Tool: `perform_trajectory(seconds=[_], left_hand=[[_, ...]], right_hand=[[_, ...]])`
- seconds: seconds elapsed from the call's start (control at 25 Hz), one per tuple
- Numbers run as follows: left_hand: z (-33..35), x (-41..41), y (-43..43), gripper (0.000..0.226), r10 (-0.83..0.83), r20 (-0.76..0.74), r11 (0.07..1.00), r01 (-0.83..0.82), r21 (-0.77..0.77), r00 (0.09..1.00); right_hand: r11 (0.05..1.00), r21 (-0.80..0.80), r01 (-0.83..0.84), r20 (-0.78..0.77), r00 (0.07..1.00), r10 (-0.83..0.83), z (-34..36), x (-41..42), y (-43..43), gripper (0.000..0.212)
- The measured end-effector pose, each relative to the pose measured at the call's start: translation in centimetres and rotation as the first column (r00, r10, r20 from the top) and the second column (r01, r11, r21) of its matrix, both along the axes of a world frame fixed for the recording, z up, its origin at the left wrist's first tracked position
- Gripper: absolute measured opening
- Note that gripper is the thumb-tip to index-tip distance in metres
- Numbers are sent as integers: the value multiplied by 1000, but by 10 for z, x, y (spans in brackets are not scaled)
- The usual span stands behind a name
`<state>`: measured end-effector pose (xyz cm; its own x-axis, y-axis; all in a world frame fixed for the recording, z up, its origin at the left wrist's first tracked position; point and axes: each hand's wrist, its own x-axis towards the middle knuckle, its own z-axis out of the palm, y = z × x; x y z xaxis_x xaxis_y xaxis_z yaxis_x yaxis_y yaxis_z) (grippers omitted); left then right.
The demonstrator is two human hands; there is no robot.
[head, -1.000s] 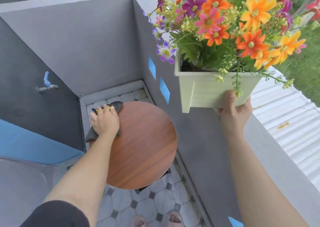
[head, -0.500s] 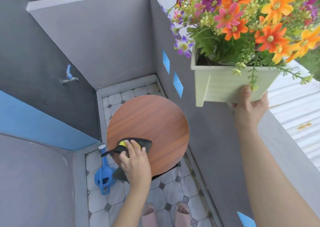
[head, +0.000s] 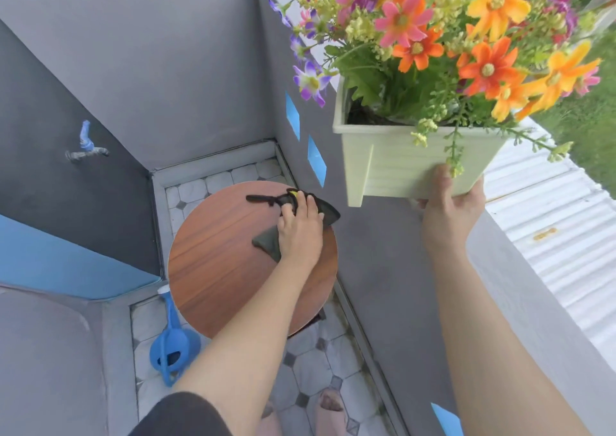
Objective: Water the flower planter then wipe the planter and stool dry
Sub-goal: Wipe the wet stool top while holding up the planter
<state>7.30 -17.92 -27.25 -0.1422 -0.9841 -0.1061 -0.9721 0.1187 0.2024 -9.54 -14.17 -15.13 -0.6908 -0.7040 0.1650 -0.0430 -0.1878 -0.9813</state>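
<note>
A round wooden stool (head: 226, 262) stands on the tiled floor in the grey corner. My left hand (head: 300, 232) presses a dark cloth (head: 266, 240) flat on the stool's far right part. My right hand (head: 450, 212) holds a pale green planter (head: 400, 165) from below, up in the air at the right, above the grey wall top. Orange, pink and purple flowers (head: 450, 35) fill the planter.
A blue watering can (head: 173, 345) stands on the floor left of the stool. A tap (head: 85, 147) sticks out of the dark left wall. Grey walls enclose the corner; a white corrugated roof (head: 550, 235) lies beyond the right wall. My feet (head: 326, 412) show at the bottom.
My left hand slid the cloth across the stool, from the far left edge to the near edge, then to the far right part. The planter stays held up in my right hand.
</note>
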Motion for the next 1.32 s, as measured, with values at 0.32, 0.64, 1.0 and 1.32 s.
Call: perform_trajectory(seconds=[0.32,0.64,1.0,1.32], left_hand=[[1,112,-59,50,306,33,951,-304,-56,952],[9,192,16,41,501,-70,851,-506,-139,863],[13,206,59,48,617,-123,783,-622,6,777],[5,207,65,48,602,-153,787,-615,-52,784]], right_hand=[[1000,0,-3,-41,999,3,-2,-2,-1,20],[998,-63,4,-52,999,-7,6,1,3,27],[990,-86,-108,48,992,113,13,90,15,27],[966,68,-251,117,963,242,-72,164,50,29]])
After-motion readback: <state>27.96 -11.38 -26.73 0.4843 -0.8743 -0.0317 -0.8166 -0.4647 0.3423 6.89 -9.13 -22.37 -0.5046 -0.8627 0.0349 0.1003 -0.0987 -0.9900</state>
